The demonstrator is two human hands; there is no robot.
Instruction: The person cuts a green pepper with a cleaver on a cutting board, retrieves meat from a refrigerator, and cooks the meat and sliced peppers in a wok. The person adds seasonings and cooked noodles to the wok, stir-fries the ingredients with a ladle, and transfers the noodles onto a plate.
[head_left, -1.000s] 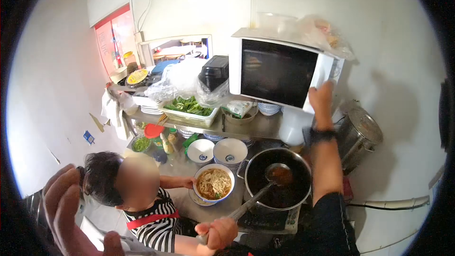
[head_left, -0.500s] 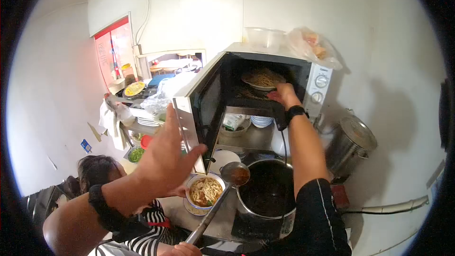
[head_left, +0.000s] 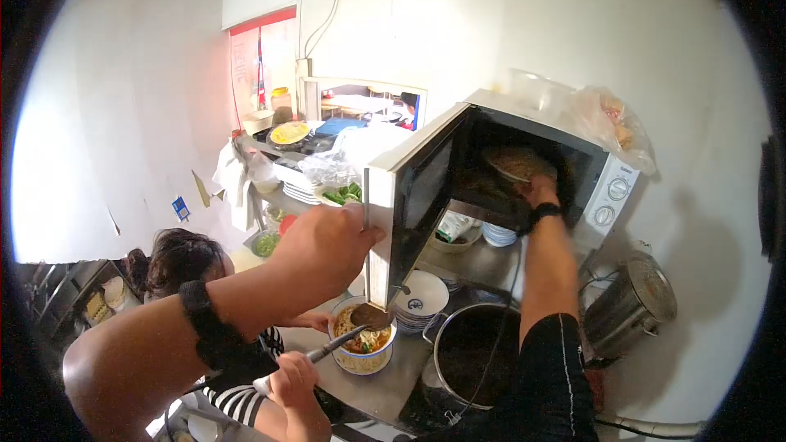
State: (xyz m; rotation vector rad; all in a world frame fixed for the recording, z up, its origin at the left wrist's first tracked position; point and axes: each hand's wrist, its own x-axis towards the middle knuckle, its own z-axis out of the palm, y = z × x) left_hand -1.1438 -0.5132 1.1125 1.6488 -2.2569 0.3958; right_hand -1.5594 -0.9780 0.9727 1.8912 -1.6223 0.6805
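A microwave (head_left: 618, 196) stands on the shelf with its door (head_left: 378, 233) swung open to the left. My left hand (head_left: 332, 241) is at the outer edge of that door, its fingers curled round the edge. Inside the microwave, my right hand (head_left: 539, 188) has hold of the near rim of a plate of food (head_left: 512, 165); its fingertips are partly hidden in the dark. Below my left arm, a co-worker's hand (head_left: 292, 378) grips a ladle (head_left: 332, 347) over a noodle bowl (head_left: 364, 352), and their other hand (head_left: 315, 321) touches the bowl's side.
A large pot (head_left: 479, 360) of dark liquid sits at the lower centre right, beside stacked white bowls (head_left: 422, 295). A lidded steel pot (head_left: 630, 307) is at the right. Plastic bags (head_left: 614, 123) rest on the microwave. The co-worker (head_left: 184, 266) stands close at the left.
The microwave door has opened. My right hand has gone from its front to the plate inside; my left has come up from the lower left to the door. The co-worker's ladle has moved from pot to bowl.
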